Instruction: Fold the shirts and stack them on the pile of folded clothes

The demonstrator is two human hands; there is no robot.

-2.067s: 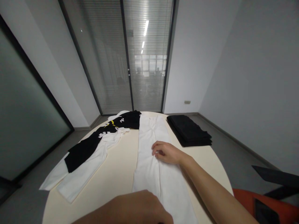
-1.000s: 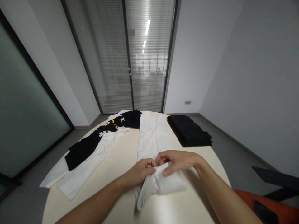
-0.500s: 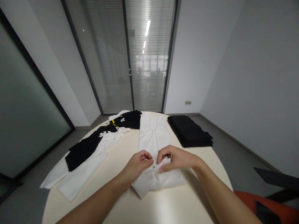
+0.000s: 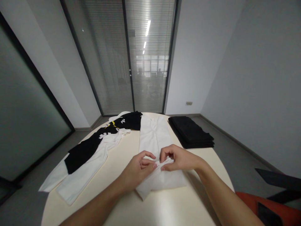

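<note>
A pair of white trousers, as far as I can tell, stretches away from me along the middle of the table. Its near end is bunched and partly folded, with one corner hanging toward me. My left hand pinches the gathered edge between thumb and fingers, the forefinger lifted and curved. On the other side of the gathers, my right hand grips the same edge with thumb and bent fingers. The fingertips are close together. What lies inside each pinch, cloth or cord, is too small to make out.
Black printed clothing and white clothing lie along the left side of the round table. A stack of folded black cloth sits at the right. An orange and black chair stands at lower right.
My left hand has moved slightly right, closer to the right hand, and its forefinger has lifted. My right hand has barely shifted and keeps its grip on the white trousers.
</note>
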